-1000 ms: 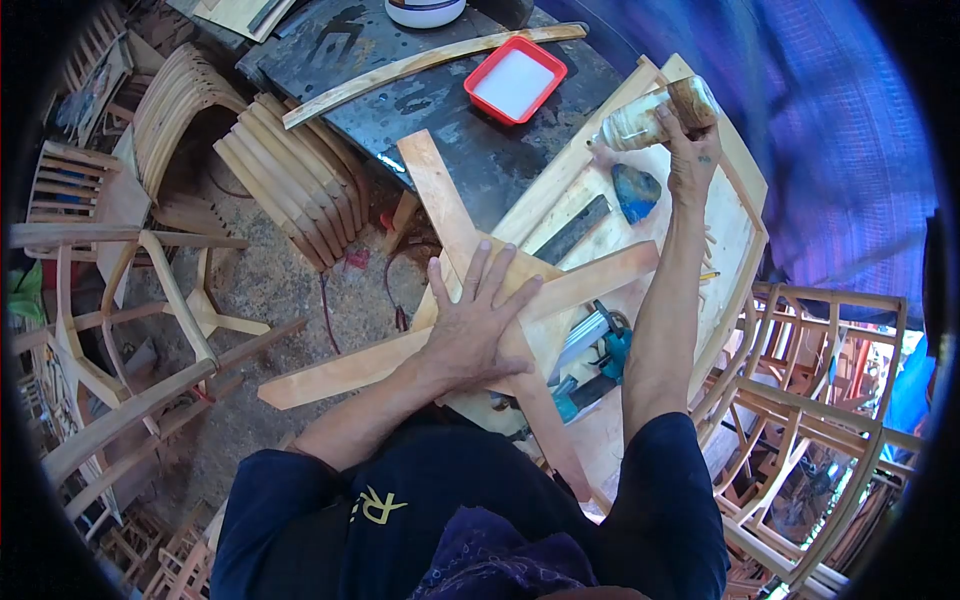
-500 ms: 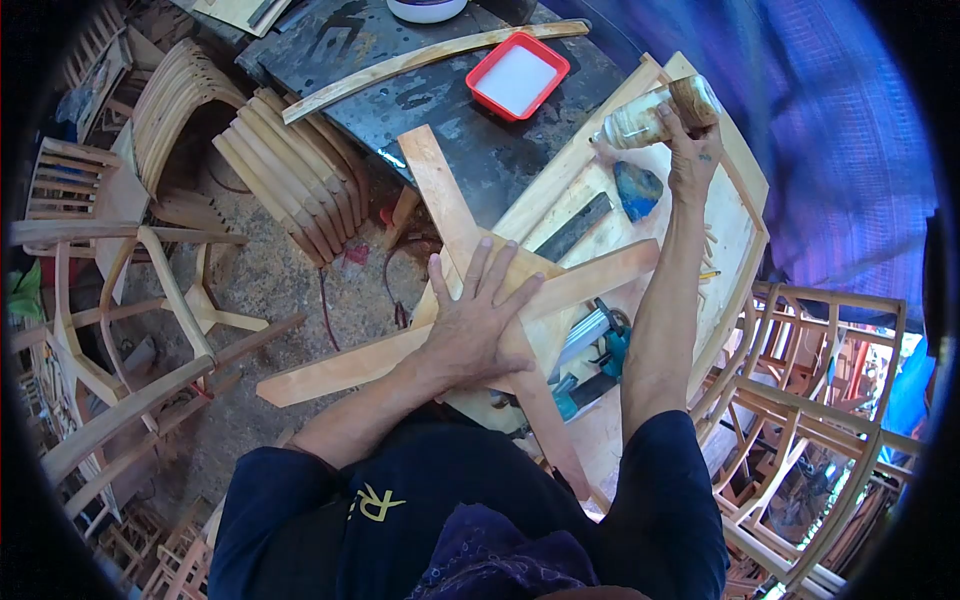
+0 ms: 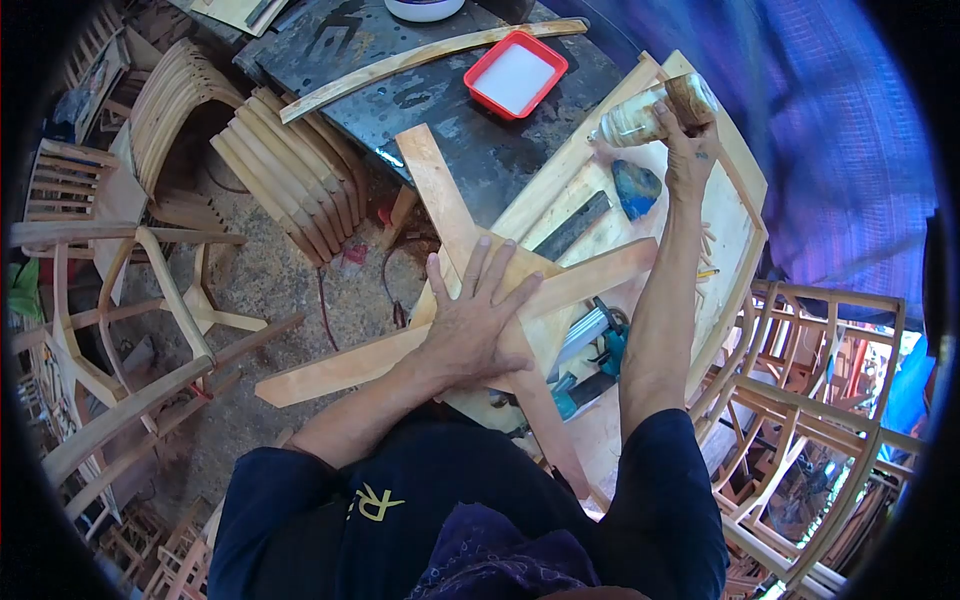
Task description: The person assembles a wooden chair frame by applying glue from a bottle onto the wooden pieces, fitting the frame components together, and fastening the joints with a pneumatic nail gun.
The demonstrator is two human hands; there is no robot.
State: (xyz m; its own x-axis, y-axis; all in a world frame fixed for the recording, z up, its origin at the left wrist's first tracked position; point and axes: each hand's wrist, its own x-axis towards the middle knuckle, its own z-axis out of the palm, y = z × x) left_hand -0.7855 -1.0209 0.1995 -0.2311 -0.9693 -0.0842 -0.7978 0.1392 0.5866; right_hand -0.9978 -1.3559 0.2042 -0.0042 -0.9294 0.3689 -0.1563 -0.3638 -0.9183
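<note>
My left hand (image 3: pixel 478 322) lies flat with fingers spread over the middle of a crossed wooden frame (image 3: pixel 590 276), pressing where its two pale pieces meet. One piece runs from upper left to lower right, the other from lower left to the right. Raised at the upper right, my right hand (image 3: pixel 690 152) grips a stained whitish plastic bottle (image 3: pixel 637 118) with a brown end. The bottle is tipped on its side, its narrow end pointing left, above a light wooden workbench. Whether anything flows from it cannot be made out.
On the workbench (image 3: pixel 650 345) are a teal power tool (image 3: pixel 612 345), a dark flat bar (image 3: pixel 573 228), a blue-black lump (image 3: pixel 636 190) and small dowels. A red tray (image 3: pixel 517 75) with white content sits on the dark table (image 3: pixel 440 150). Chair frames (image 3: pixel 150 300) stand on both sides.
</note>
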